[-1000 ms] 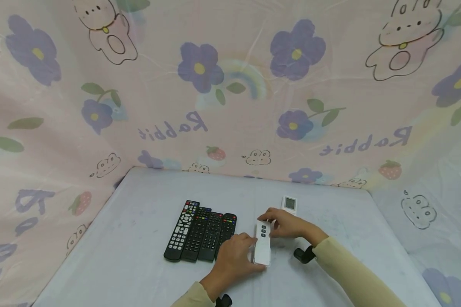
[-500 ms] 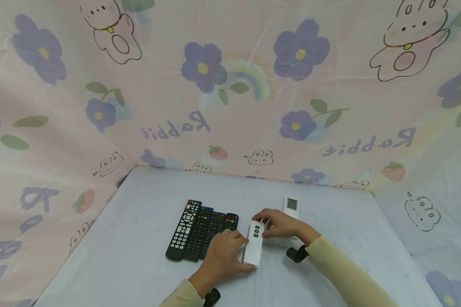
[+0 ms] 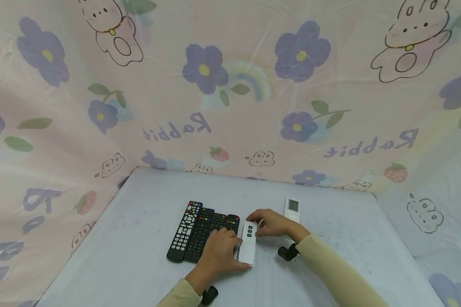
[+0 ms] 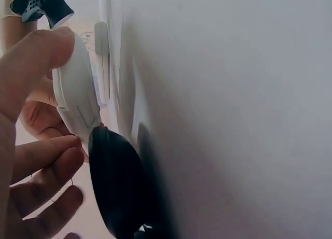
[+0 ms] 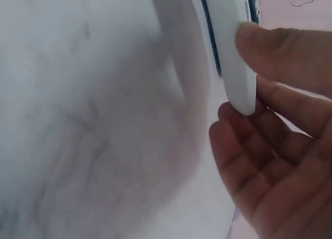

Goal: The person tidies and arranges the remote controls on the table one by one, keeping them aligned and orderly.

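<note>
A white remote control [image 3: 247,249] with several dark buttons is held between both hands, close to the right of a row of black remote controls [image 3: 184,232]. My left hand [image 3: 219,253] grips its near end, thumb at the bottom edge and fingertips along the left side. My right hand [image 3: 272,223] holds the far part, fingers at the top end and thumb on the right side. The left wrist view shows the white remote's edge [image 4: 75,88] raised next to a black remote's rounded end [image 4: 116,182]. In the right wrist view the thumb presses the white remote's side [image 5: 236,62].
Another white remote [image 3: 293,209] with a grey screen lies behind the right hand, partly covered by it. The white tabletop [image 3: 138,238] is enclosed by a printed curtain [image 3: 238,119]. Black wrist-mounted devices [image 3: 288,252] sit by each sleeve cuff.
Both hands have moved left together, carrying the white remote up close to the black row. The left hand now covers more of the black remotes, and more of the screened remote shows.
</note>
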A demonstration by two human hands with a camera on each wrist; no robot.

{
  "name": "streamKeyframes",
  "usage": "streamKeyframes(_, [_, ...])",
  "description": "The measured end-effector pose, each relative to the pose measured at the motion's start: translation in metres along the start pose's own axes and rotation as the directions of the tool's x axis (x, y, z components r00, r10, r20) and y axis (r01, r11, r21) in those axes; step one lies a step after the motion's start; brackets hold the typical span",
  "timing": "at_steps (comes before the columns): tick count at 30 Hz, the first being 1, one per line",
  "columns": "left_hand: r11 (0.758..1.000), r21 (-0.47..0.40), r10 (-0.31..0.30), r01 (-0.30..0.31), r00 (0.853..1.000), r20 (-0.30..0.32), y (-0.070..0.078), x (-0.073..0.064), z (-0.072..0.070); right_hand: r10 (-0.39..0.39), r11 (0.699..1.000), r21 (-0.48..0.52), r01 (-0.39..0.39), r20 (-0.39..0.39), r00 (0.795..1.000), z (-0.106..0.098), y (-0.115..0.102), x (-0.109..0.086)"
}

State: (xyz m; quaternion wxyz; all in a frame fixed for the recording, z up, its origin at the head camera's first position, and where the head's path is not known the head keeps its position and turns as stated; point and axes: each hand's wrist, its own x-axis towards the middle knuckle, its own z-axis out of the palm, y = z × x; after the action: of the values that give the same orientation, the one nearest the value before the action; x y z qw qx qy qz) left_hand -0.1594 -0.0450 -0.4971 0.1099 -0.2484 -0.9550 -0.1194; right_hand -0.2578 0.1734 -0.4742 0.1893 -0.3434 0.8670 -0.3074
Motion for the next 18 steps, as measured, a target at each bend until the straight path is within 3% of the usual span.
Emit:
streamKeyframes(5, [0.999,0.039,0.033,-0.033,0.999,-0.016,-0.003,0.002,0.0,0.026,0.999,-0.03,-0.026,0.002,1.0,0.002,0.0,0.007])
streamKeyframes(18, [0.995,0.083,0.049,-0.047,0.998,-0.03,-0.008,0.004,0.003,0.026,0.999,-0.035,-0.027,-0.004,1.0,0.007,0.004,0.018])
